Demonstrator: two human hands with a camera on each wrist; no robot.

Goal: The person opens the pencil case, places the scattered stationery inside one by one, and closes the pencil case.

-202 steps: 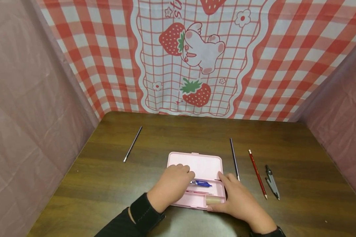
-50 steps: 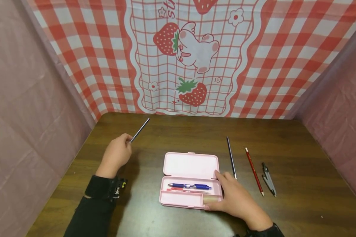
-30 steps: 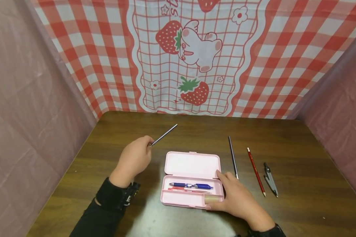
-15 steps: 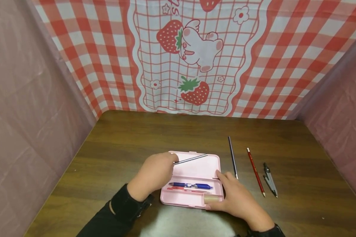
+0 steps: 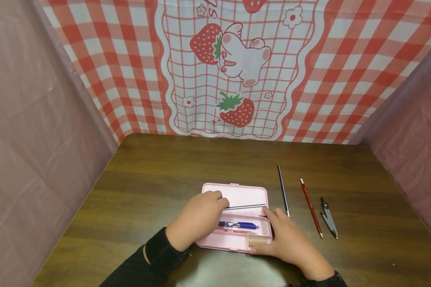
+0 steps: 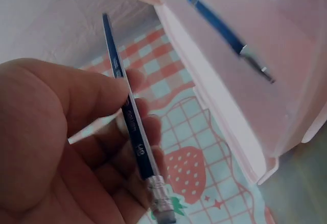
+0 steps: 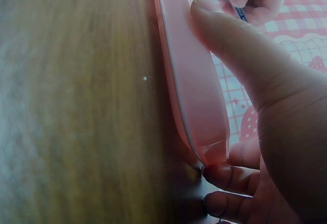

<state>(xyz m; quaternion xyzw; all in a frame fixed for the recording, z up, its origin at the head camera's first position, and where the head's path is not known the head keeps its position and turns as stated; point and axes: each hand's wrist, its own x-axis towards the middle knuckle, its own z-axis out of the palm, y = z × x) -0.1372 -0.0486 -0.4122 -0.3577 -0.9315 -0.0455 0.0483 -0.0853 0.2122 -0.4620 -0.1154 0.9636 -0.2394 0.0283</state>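
My left hand (image 5: 198,218) pinches a dark blue pencil (image 5: 247,207) between thumb and fingers, over the raised lid of a pink pencil case (image 5: 233,249). The left wrist view shows the pencil's metal ferrule and eraser end (image 6: 162,203) below the fingers. My right hand (image 5: 291,242) grips the case's right end, thumb along the front wall, as the right wrist view also shows. Inside the case lie a blue pen (image 5: 246,225), partly hidden by the left hand, a thin red pen (image 5: 242,232) beside it, and a tan block (image 5: 257,240) in the small front compartment.
Right of the case, another dark blue pencil (image 5: 283,187), a red pencil (image 5: 311,209) and a grey compass (image 5: 329,219) lie on the wooden table (image 5: 136,191). A red checked strawberry cloth (image 5: 237,71) hangs behind the table, with pink cloth at both sides.
My left hand has taken the dark blue pencil from the table's left side and carried it right, over the case, turning it nearly level across the view. The right hand stays on the case.
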